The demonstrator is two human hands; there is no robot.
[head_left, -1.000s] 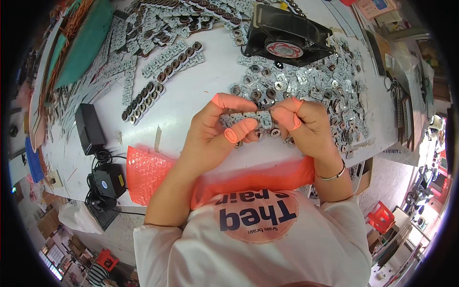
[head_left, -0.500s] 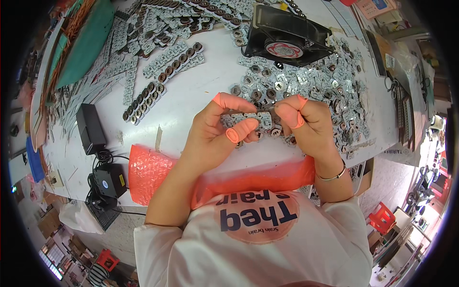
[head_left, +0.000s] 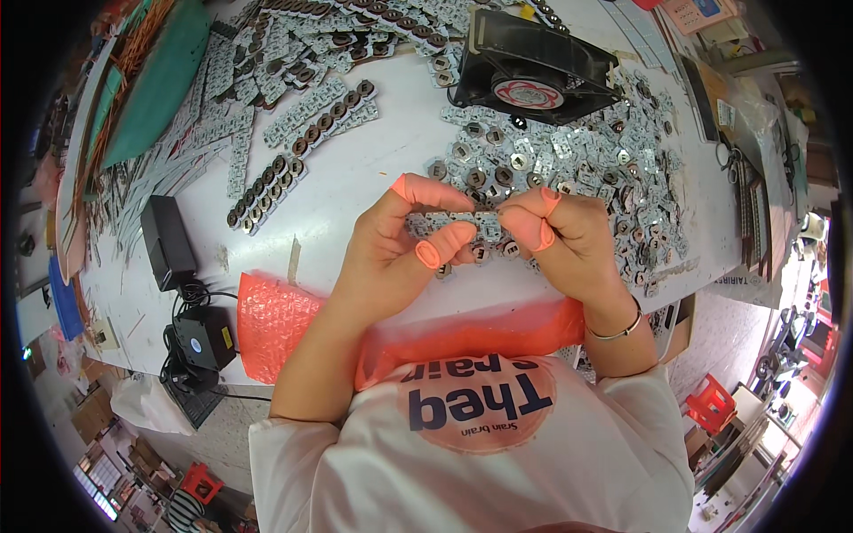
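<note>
Between my two hands a short strip of small circuit boards [head_left: 434,224] is held level over the table's near part. My left hand [head_left: 391,244] grips its left portion, thumb in front and forefinger behind. At the strip's right end my right hand [head_left: 564,233] pinches with thumb and forefinger. Orange finger cots cover the thumbs and forefingers. Beyond and to the right of my hands lies a heap of loose small boards [head_left: 635,191], many with round dark or silvery parts.
A black fan [head_left: 538,71] stands behind the heap. Several board strips [head_left: 333,115] lie far left, near thin offcut strips and a green basin [head_left: 164,89]. Black power boxes [head_left: 169,240] with cables sit left. Red bubble wrap [head_left: 280,324] covers the near edge.
My right hand has moved slightly left, its thumb and forefinger now closed at the strip's right end. The left hand has barely moved and still holds the strip.
</note>
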